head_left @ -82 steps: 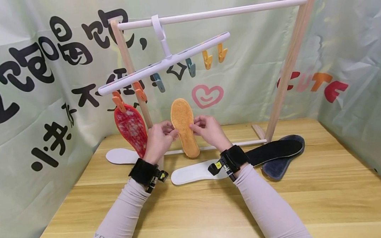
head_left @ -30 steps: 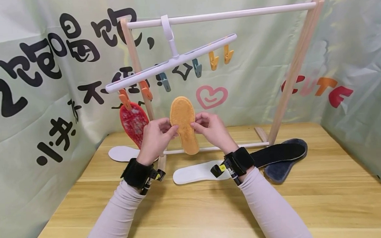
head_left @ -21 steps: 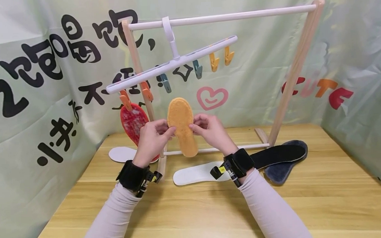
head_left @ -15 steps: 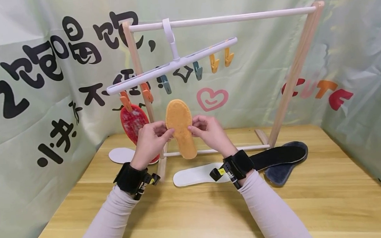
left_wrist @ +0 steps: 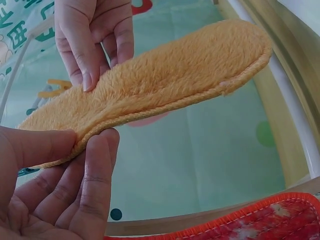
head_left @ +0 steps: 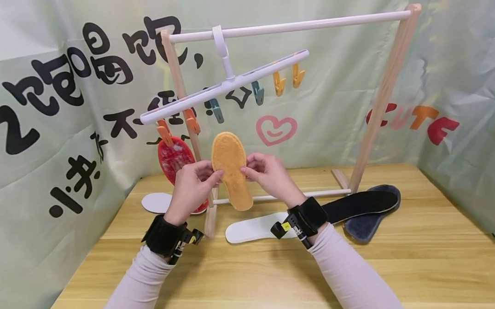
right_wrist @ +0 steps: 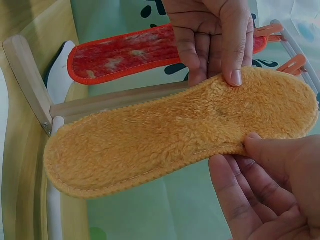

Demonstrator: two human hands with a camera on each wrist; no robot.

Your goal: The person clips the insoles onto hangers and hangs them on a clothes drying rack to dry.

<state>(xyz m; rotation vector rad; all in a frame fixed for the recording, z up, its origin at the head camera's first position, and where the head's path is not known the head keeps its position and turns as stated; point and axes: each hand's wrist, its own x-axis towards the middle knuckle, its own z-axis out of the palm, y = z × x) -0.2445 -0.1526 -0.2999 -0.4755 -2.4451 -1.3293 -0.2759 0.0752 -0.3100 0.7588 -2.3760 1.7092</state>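
A fuzzy orange insole is held upright above the table, its wide end up. My left hand pinches its left edge between thumb and fingers, and my right hand pinches the opposite edge. Both wrist views show thumbs lying on the plush face, with the fingers behind it. Behind my left hand a red patterned insole hangs from an orange clothespin. That clothespin is on a tilted white hanger, along with another orange one, two blue-grey clothespins and two yellow clothespins.
The hanger hooks over the white top bar of a wooden rack. On the wooden table lie a white insole, another white insole at left, and a black insole partly over a dark blue insole.
Both hands keep their pinch on the orange insole, which has shifted slightly left and down in view. The head view has also shifted. The hanging red insole stays on its clothespin.
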